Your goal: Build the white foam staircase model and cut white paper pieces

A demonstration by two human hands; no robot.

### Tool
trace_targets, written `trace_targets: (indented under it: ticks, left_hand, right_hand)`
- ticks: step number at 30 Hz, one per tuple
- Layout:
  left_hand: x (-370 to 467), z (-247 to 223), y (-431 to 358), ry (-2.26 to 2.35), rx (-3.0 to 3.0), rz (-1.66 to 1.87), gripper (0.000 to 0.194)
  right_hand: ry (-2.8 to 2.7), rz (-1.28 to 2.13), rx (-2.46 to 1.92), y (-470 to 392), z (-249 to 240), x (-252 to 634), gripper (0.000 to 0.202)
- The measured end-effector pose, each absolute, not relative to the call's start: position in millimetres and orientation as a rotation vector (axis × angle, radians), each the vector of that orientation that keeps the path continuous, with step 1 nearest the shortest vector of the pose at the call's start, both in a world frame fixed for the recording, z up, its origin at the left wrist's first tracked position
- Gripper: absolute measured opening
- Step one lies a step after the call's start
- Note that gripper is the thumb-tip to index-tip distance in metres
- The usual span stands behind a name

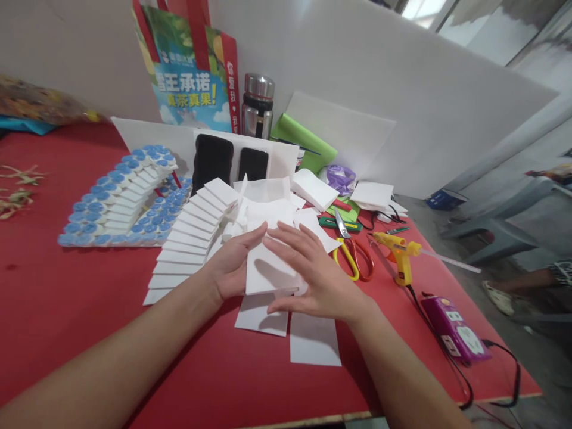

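My left hand (233, 262) holds the left side of a white paper piece (270, 268), its thumb along the edge and its other fingers hidden underneath. The piece looks layered at its near edge; I cannot tell whether it is folded or stacked. Over its right side lies my right hand (319, 277), fingers stretched and apart, fingertips on the paper. Two loose white sheets (315, 339) lie on the table below the hands. Left of them fans a curved stair of white card strips (183, 241).
Behind stand a blue-and-white stepped model (93, 223), dark phones (212, 158), a steel flask (258, 104) and a printed bag (192, 77). To the right lie scissors (351, 253), a yellow glue gun (402, 256) and a purple power box (456, 330) with cables near the table edge.
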State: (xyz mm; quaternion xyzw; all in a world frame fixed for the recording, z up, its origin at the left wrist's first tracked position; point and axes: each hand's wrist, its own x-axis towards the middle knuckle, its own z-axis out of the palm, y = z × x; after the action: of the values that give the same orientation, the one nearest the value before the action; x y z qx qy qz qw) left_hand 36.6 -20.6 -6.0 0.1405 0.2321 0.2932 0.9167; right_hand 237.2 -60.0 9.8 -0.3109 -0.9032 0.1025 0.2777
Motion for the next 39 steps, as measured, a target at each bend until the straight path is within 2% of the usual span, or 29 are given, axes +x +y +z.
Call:
trace_targets:
  ticks: [2, 5, 7, 9, 11, 16, 18, 23, 25, 30, 33, 36, 39]
  left_hand:
    - [37.5, -2.5, -21.1, 0.502, 0.297, 0.648, 0.051]
    - [38.3, 4.6, -21.6, 0.562, 0.31, 0.704, 0.05]
    - [38.5, 8.7, -21.3, 0.609, 0.305, 0.75, 0.05]
    - [38.6, 10.8, -20.6, 0.64, 0.295, 0.781, 0.051]
    - [38.6, 10.8, -19.9, 0.658, 0.303, 0.785, 0.052]
    - [37.4, 6.5, -19.0, 0.599, 0.317, 0.743, 0.057]
    - [36.5, 4.4, -18.4, 0.57, 0.302, 0.727, 0.059]
    - [34.8, -1.4, -15.9, 0.551, 0.263, 0.716, 0.059]
    - [34.6, -3.8, -14.9, 0.547, 0.237, 0.72, 0.057]
    - [35.5, -7.5, -15.1, 0.488, 0.222, 0.728, 0.06]
    - [37.6, -8.4, -17.3, 0.499, 0.23, 0.753, 0.06]
    - [39.7, -11.1, -18.9, 0.475, 0.278, 0.72, 0.058]
    - [40.9, -14.9, -18.3, 0.366, 0.343, 0.623, 0.061]
  right_hand:
    - [-2.224, 0.262, -0.943, -57.1, 14.6, 248.8, 0.071]
    - [-1.951, 0.308, -1.382, -50.9, 22.9, 272.4, 0.028]
    - [-2.008, 0.507, -1.687, -47.7, 26.7, 283.6, 0.017]
    - [-2.159, 0.691, -1.802, -47.1, 28.5, 286.7, 0.019]
    - [-2.279, 0.726, -1.746, -48.5, 28.0, 282.6, 0.023]
    - [-2.438, 0.7, -1.612, -51.2, 18.0, 266.1, 0.06]
    - [-2.444, 0.715, -1.571, -50.3, 15.9, 264.6, 0.054]
    - [-2.362, 0.784, -1.468, -50.2, 27.2, 282.5, 0.005]
    - [-2.091, 0.833, -1.434, -49.4, 32.5, 294.8, 0.011]
    - [-1.003, 0.711, -1.232, -40.3, 33.1, 301.3, 0.024]
    - [-0.864, 0.976, -1.111, -39.6, 28.1, 279.0, 0.035]
    - [-0.901, 1.347, -1.098, -46.2, 21.0, 250.4, 0.034]
    - [-0.939, 1.579, -1.065, -53.4, 13.8, 231.2, 0.037]
